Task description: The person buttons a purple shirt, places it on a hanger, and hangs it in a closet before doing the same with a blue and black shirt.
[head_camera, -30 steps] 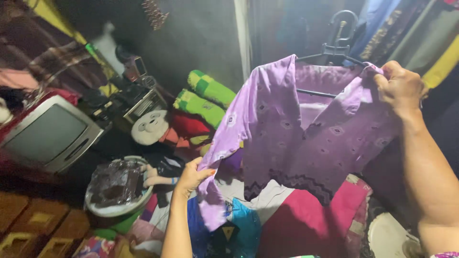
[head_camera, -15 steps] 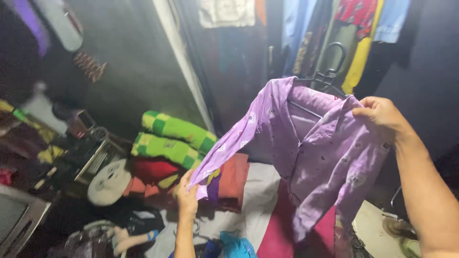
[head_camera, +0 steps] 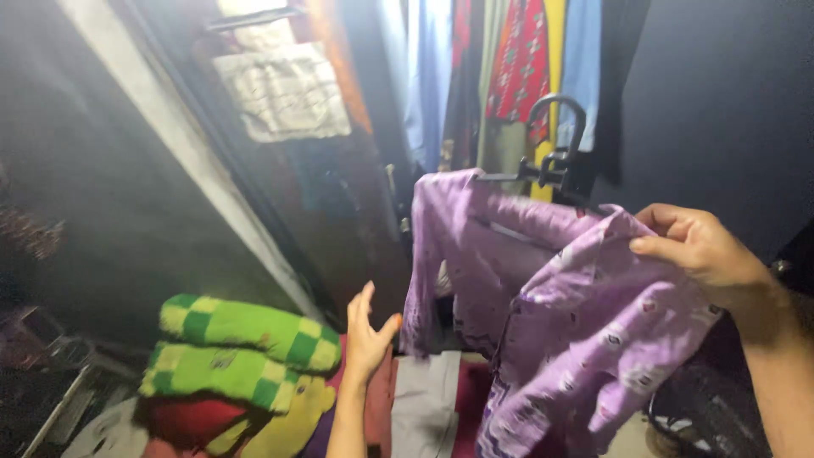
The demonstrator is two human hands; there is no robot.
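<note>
A purple patterned shirt (head_camera: 560, 314) hangs on a black hanger (head_camera: 555, 165) in front of me. My right hand (head_camera: 699, 246) grips the shirt's shoulder together with the hanger's right end. The shirt's left sleeve dangles free beside my left hand (head_camera: 366, 335), which is raised with its fingers spread and holds nothing. The hanger's hook points up toward the hanging clothes.
Several garments (head_camera: 509, 68) in blue, red and yellow hang in an open wardrobe above. A white cloth (head_camera: 284, 89) hangs at upper left. Folded green checked fabric (head_camera: 237, 348) lies on a pile of clothes at lower left. A dark wall is at right.
The view has tilted up toward the wardrobe. My left hand has let go of the shirt's lower edge and is now open. My right hand has lifted the shirt on its hanger.
</note>
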